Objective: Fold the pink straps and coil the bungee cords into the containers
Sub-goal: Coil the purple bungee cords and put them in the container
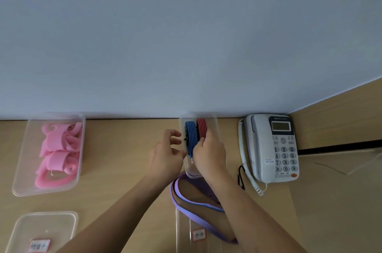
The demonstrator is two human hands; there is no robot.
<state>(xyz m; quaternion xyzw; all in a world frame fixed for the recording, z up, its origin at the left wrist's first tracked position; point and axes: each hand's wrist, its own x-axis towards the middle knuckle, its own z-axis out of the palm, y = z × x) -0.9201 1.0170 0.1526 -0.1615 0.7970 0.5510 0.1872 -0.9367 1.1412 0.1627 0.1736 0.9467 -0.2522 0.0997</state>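
A clear container (215,126) stands at the back middle of the desk, against the wall. A coiled blue-and-black bungee cord (191,139) and a red-and-black one (202,129) lie side by side in it. My right hand (209,154) reaches into the container, and its fingers grip the coiled cords from the right. My left hand (166,156) hovers just left of the container with fingers loosely spread, its thumb near the blue cord's lower end. A purple bungee cord (198,216) lies looped on the desk below. Folded pink straps (60,149) fill a second clear container (18,172) at the left.
A white desk phone (272,147) with a coiled cable sits at the right by a wooden side panel. Two clear lids with paper labels, one lid (43,230) and another lid (198,234), lie at the front. A small black hook (240,178) lies near the phone cable.
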